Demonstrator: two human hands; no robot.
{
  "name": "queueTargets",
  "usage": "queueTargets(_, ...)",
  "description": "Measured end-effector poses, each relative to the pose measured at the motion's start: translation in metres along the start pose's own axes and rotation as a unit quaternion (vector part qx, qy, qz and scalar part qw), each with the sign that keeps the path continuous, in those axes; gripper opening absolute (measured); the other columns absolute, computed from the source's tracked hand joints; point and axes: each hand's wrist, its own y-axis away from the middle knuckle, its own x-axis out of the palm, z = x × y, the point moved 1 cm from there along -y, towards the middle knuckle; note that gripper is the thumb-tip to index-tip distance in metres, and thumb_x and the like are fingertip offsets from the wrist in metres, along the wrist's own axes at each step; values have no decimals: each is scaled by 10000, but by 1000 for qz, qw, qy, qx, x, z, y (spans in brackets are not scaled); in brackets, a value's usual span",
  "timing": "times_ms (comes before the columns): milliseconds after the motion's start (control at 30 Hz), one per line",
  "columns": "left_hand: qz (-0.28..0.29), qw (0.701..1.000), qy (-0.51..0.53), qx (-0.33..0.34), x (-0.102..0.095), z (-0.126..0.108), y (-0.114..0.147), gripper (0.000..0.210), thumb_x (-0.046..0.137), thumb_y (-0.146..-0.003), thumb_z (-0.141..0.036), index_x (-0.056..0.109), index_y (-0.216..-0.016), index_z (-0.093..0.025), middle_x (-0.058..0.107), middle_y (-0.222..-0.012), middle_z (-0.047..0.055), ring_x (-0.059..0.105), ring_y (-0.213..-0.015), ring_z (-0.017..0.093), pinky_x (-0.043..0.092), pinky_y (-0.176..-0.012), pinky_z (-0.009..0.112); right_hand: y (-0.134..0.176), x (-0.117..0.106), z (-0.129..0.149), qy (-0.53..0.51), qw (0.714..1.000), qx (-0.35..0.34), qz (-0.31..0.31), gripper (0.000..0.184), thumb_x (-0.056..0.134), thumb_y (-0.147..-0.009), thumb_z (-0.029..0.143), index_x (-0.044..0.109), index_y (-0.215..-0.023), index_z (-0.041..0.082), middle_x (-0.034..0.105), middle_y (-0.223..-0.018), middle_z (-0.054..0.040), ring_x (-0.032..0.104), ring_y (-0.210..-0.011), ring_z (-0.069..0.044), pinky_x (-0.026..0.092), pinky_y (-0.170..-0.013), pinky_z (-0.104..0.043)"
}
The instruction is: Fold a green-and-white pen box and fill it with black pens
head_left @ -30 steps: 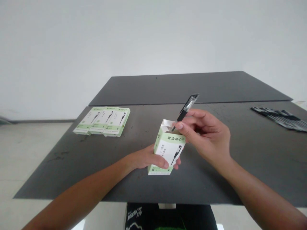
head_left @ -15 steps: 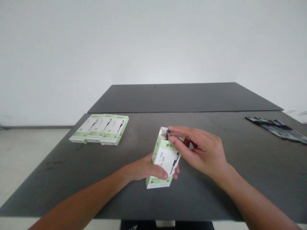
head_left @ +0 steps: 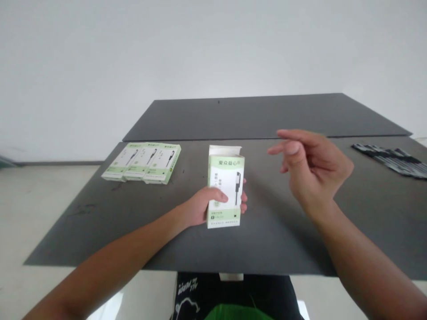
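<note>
Pen box [head_left: 236,195], green and white with a pen printed on its front, is held over the dark table [head_left: 283,253] by the left hand [head_left: 203,202], whose thumb lies across the front while the other fingers wrap the far edge. That grip is firm and closed around the carton, as it was half a second ago, but the box now stands nearly upright where it leaned before. Its back flap [head_left: 225,150] rises behind the mouth; what lies inside is hidden from view.

Half a second ago the right hand [head_left: 282,149] was at the mouth of the box, pressing a pen's dark end down; now it hangs to the right of the box, well apart from it, fingers loosely extended and free, and the pen no longer pokes above the rim.

Left of the box, three similar cartons [head_left: 142,162] lie overlapping in a row, in the same arrangement as earlier. Far to the right of the box, a row of dark and clear pens [head_left: 392,160] rests on the table, with the right hand between the two. Beyond the box stands a pale wall [head_left: 213,49].
</note>
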Motion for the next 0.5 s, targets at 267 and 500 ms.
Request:
queueTargets(267,-73,995,56,50,0,-14,-6,570,675,-707,-233,682,-1262,-104,791,-999,121,768,-899,279,603,-905,463,-48,-85,-90,194,980,48,-10,320,629,-1047,525,792,-1254,344,800,-1093,-57,675,-830,-232,461,-695,-387)
queueTargets(500,-131,990,36,41,7,-15,0,583,686,-688,-209,692,-1263,-108,796,-965,126,770,-863,284,635,-855,438,-44,-225,-167,466,878,85,71,470,809,-857,626,802,-1225,333,827,-1032,-70,684,-1019,-363,479,-933,-539)
